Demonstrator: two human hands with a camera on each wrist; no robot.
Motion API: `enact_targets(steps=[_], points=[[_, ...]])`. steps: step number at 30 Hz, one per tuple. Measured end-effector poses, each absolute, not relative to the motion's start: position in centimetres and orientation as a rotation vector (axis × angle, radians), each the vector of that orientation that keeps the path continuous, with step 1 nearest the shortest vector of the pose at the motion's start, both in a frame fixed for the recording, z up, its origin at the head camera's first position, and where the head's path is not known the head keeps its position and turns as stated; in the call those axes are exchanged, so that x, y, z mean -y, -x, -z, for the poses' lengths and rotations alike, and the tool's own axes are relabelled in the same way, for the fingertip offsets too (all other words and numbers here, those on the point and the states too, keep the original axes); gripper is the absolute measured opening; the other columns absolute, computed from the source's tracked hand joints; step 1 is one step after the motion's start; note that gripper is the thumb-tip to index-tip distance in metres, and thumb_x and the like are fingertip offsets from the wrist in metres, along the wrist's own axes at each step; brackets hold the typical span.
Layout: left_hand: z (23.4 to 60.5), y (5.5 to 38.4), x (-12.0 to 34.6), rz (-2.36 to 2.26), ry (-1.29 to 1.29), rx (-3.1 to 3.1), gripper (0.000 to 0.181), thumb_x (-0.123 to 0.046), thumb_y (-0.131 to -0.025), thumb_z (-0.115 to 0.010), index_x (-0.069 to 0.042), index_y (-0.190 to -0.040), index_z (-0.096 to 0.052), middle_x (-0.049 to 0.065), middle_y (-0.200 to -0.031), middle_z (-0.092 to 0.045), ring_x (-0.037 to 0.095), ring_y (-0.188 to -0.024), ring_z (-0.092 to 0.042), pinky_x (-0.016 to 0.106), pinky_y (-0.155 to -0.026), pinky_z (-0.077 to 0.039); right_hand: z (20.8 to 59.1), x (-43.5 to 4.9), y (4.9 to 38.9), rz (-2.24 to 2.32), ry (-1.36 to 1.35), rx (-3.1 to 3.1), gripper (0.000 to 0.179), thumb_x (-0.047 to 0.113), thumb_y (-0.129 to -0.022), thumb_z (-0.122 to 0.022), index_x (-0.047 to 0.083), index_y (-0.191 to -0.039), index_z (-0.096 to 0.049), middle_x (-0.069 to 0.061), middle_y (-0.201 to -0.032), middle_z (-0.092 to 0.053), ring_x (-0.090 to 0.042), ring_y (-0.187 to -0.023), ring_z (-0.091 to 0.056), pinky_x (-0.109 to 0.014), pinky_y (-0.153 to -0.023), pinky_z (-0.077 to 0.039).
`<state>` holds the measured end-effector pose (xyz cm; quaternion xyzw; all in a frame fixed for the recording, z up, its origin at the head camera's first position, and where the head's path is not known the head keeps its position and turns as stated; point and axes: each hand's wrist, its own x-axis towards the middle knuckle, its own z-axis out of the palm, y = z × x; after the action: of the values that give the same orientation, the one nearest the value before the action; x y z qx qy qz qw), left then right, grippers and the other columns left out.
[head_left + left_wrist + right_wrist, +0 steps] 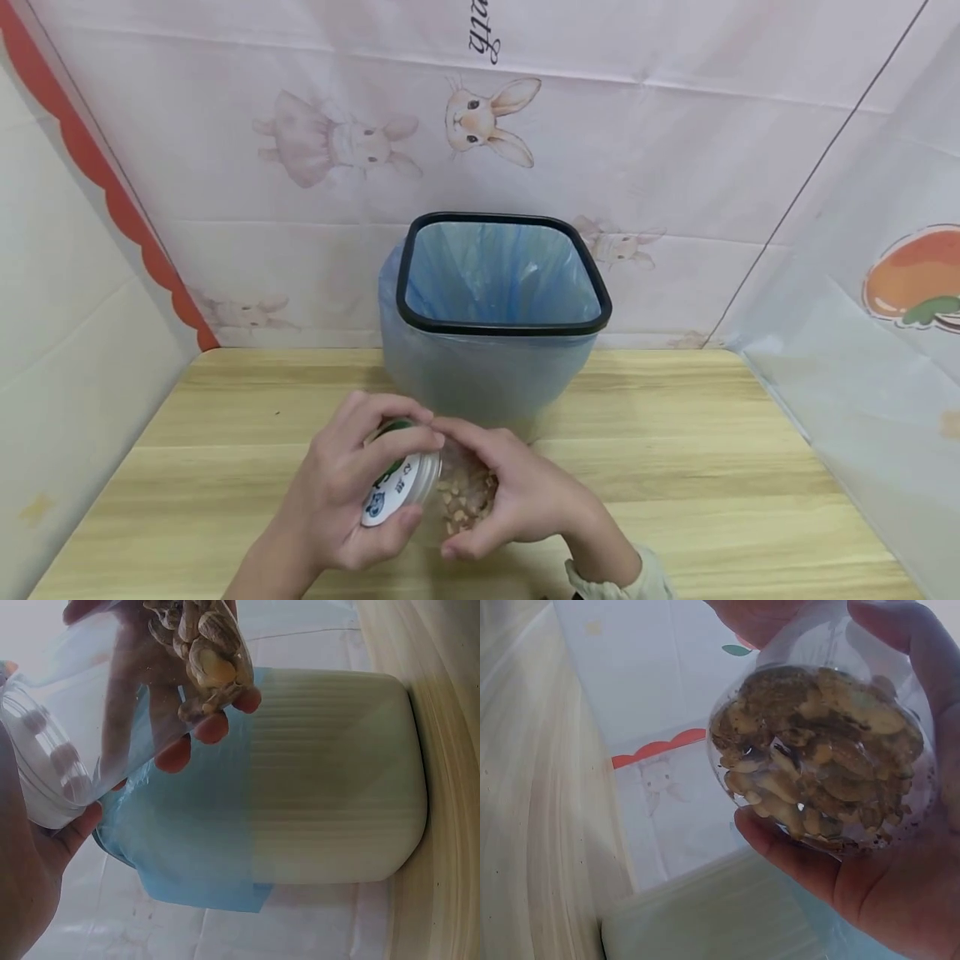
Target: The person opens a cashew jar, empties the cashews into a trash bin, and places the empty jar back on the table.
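A clear plastic jar (pixel 79 682) is held tilted on its side above the table, in front of the bin. My left hand (pixel 330 479) grips its round lid (pixel 396 487), fingers over the top edge and thumb below; the lid bears a white and green label. Around the jar's other end curls my right hand (pixel 528 492). Brown peanuts or shell pieces (pixel 817 757) lie gathered toward the jar's bottom, seen through its base in the right wrist view. In the left wrist view, the lid sits at the jar's mouth and right fingers show through the clear wall.
Behind the hands stands a pale ribbed bin (pixel 337 780) with a black rim (pixel 502 327) and a blue bag liner (pixel 487 275). It rests on a light wood table (pixel 712 467). Sheets printed with rabbits (pixel 480 121) hang behind and at both sides.
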<state>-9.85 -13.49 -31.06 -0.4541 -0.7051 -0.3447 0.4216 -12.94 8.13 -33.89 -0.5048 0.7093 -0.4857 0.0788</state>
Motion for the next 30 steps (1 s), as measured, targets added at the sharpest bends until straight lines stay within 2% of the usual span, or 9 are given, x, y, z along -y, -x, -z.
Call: enact_targets(steps=[15,22,30], points=[[31.3,9.8,13.0,0.910,1.085,1.775,0.039,-0.044,-0.091,-0.054,-0.011,-0.106,-0.070,0.011,-0.104,-0.064,0.020,-0.086,-0.055,0.023,-0.074,-0.041,34.1,-8.2,12.9,1.454,1.551,-2.173,0.097,0.022,-0.068,-0.090,0.021,-0.150,-0.037,0.002,-0.126,-0.062,-0.009,-0.104,-0.063,-0.027,-0.088,-0.056],[32.2,10.2,13.1,0.895,0.930,1.874,0.042,-0.045,-0.094,-0.053,-0.009,-0.108,-0.070,0.009,-0.103,-0.062,0.022,-0.091,-0.057,0.025,-0.078,-0.045,33.9,-8.1,12.9,1.295,1.469,-2.546,0.102,0.035,-0.063,-0.091,0.027,-0.151,-0.039,0.011,-0.141,-0.054,-0.008,-0.119,-0.058,-0.027,-0.099,-0.050],[32.6,10.1,13.2,0.902,0.882,1.940,0.043,-0.047,-0.094,-0.054,-0.012,-0.112,-0.070,0.006,-0.107,-0.063,0.021,-0.094,-0.056,0.024,-0.080,-0.043,34.0,-8.1,13.1,1.269,1.415,-2.573,0.103,0.038,-0.063,-0.091,0.031,-0.151,-0.038,0.014,-0.141,-0.053,-0.007,-0.119,-0.059,-0.027,-0.100,-0.049]])
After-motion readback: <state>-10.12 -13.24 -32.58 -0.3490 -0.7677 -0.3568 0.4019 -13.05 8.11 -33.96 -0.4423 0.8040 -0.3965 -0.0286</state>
